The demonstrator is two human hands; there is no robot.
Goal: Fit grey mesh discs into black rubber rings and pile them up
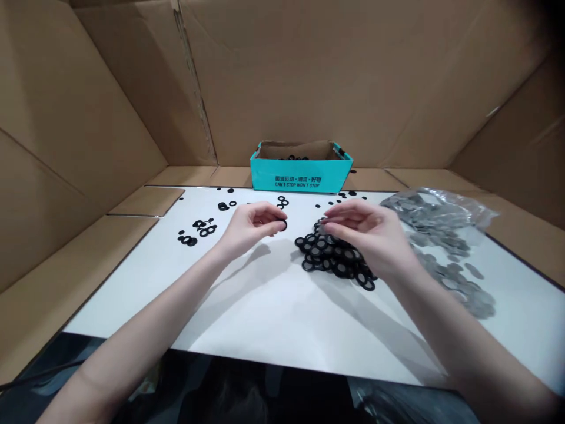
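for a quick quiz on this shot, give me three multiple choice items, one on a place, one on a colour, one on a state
1. Where is the teal box?
A. At the far edge of the white surface
B. At the near edge
C. On the person's lap

2. What colour is the heap of rings beside the right hand?
A. Red
B. White
C. Black

3. What is the left hand doing?
A. Lying flat
B. Pinching a ring
C. Gripping the box

1: A, it stands beyond both hands.
2: C, the rings show black around grey centres.
3: B, the ring shows at its fingertips.
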